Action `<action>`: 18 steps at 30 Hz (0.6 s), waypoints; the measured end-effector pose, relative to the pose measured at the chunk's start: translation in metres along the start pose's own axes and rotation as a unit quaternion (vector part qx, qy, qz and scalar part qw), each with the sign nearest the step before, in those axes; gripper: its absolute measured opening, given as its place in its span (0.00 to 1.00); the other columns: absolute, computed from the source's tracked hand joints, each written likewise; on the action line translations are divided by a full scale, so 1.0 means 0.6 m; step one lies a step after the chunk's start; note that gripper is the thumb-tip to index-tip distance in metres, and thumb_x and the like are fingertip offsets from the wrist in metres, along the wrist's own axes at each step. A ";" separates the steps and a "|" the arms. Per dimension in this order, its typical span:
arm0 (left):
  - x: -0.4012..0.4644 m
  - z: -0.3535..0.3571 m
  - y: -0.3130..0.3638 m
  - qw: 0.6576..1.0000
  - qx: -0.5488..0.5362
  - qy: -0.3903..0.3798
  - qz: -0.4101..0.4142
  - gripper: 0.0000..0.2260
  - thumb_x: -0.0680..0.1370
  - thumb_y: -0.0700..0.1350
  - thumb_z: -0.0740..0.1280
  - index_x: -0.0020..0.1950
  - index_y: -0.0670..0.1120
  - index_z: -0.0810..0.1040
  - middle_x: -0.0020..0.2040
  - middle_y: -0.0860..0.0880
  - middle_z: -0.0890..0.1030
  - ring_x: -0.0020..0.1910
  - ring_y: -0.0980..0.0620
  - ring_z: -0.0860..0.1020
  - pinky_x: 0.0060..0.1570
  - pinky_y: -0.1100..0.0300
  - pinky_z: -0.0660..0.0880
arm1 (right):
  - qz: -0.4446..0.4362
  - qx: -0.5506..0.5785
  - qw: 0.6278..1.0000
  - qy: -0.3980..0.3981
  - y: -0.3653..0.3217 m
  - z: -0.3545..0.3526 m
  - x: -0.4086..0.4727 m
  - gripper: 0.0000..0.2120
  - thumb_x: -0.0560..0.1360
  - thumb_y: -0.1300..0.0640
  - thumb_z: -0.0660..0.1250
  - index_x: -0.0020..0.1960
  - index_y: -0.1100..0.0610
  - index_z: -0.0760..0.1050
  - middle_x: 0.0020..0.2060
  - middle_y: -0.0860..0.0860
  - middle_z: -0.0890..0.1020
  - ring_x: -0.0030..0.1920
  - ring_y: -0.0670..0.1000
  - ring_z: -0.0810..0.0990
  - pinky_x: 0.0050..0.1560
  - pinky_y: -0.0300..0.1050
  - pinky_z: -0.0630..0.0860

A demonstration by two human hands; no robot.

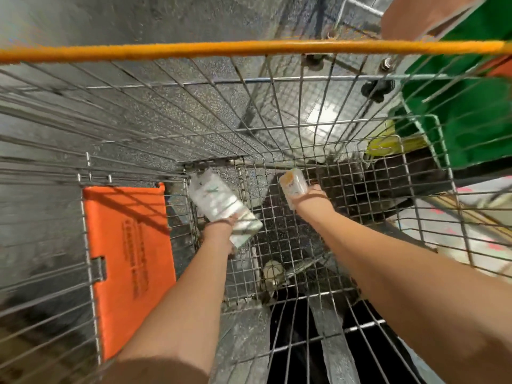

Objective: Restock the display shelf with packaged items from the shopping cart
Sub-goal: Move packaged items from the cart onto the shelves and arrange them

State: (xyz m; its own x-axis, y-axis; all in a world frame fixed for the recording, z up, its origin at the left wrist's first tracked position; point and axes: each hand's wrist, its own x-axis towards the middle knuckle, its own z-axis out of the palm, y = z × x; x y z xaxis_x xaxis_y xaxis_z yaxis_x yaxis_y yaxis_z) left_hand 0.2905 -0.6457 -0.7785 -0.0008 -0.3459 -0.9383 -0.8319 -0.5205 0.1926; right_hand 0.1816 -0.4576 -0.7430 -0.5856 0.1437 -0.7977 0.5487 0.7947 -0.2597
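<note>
— Down in the cart [177, 126], what have the hands got?
— Left hand [220, 231] grips a white pack [221, 205] with green print, tilted, near the cart's mesh floor. Right hand [313, 199] grips a smaller pack [294, 184] with an orange mark, held upright.
— Do the packs touch?
— No, they're apart, bare mesh between them.
— And around them?
— An orange flap [127, 261] lies left of the left arm. An orange handle [249, 48] crosses the top. Green cloth [471, 112] shows at upper right, blurred.
</note>
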 end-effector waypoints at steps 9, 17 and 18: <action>-0.229 -0.067 0.020 0.984 -0.016 -0.173 0.022 0.11 0.78 0.38 0.66 0.60 0.39 0.72 0.44 0.38 0.84 0.42 0.39 0.84 0.40 0.38 0.81 | -0.015 0.197 0.975 -0.105 0.015 -0.133 -0.192 0.18 0.73 0.55 0.71 0.59 0.60 0.75 0.52 0.56 0.81 0.45 0.53 0.77 0.42 0.46 0.71; -0.526 -0.078 0.054 0.941 -0.083 -0.285 0.160 0.15 0.76 0.39 0.65 0.63 0.39 0.75 0.48 0.39 0.85 0.42 0.42 0.85 0.42 0.39 0.80 | -0.126 0.343 0.912 -0.188 0.011 -0.298 -0.392 0.04 0.79 0.57 0.67 0.46 0.56 0.75 0.31 0.47 0.82 0.33 0.46 0.76 0.31 0.45 0.59; -0.563 -0.072 0.056 0.934 -0.090 -0.296 0.179 0.15 0.76 0.38 0.65 0.63 0.39 0.75 0.49 0.38 0.84 0.43 0.42 0.85 0.42 0.40 0.80 | -0.148 0.360 0.900 -0.194 0.016 -0.317 -0.404 0.04 0.79 0.57 0.66 0.46 0.57 0.75 0.29 0.46 0.82 0.30 0.43 0.76 0.28 0.41 0.63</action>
State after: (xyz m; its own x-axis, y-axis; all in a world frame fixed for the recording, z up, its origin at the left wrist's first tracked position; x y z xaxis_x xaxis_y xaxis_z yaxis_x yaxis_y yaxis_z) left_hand 0.2869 -0.5802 -0.4424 -0.6113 -0.0580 -0.7892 -0.6136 -0.5950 0.5191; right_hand 0.2152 -0.3723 -0.4486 -0.5942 -0.3405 -0.7287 0.7290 0.1548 -0.6668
